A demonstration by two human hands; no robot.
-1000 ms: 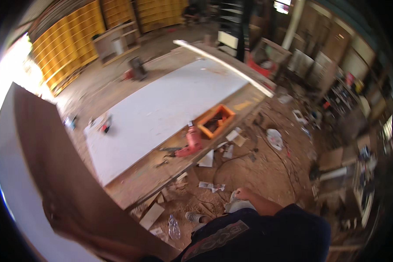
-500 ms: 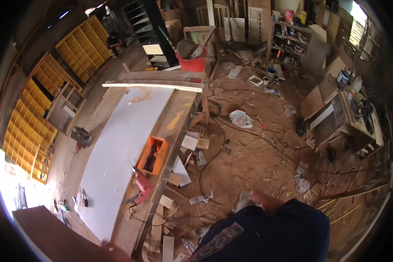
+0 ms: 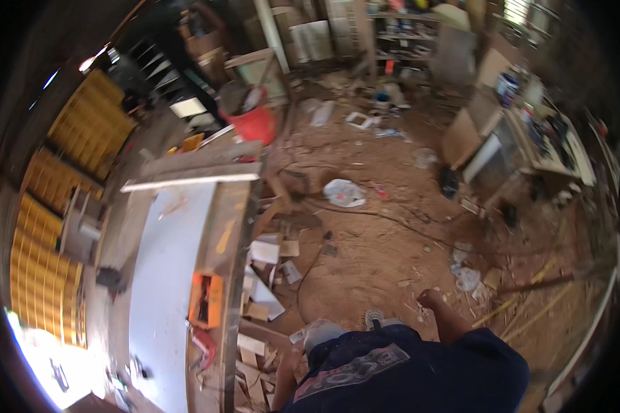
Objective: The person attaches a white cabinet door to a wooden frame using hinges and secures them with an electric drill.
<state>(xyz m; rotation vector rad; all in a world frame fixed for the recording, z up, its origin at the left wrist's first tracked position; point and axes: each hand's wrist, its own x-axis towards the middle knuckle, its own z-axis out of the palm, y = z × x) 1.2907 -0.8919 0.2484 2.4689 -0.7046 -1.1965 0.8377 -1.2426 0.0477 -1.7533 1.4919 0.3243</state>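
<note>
My left hand (image 3: 291, 356) hangs beside the workbench, above wood offcuts on the floor; its fingers are smeared by motion. Out to the right of my dark blue shirt, my right hand (image 3: 431, 299) hangs over the dirt floor, its fingers too blurred to read. A red power drill (image 3: 204, 347) lies on the bench's near part. Just beyond it sits an orange box (image 3: 215, 303) with dark items inside. A long white panel (image 3: 165, 268) covers much of the bench (image 3: 222, 206). Across its far end lies a pale wooden strip (image 3: 186, 182).
Offcuts (image 3: 265, 303) litter the floor along the bench. A cable (image 3: 386, 215) crosses the dirt near a white plastic bag (image 3: 344, 193). A red bucket (image 3: 253, 124) stands beyond the bench, yellow shelving (image 3: 45, 268) at left. A cluttered cabinet (image 3: 510, 148) stands at right.
My view has swung, so the bench sits further left and lower. My left hand has come from the lower left, near a brown board, to my side. My right arm reaches further out.
</note>
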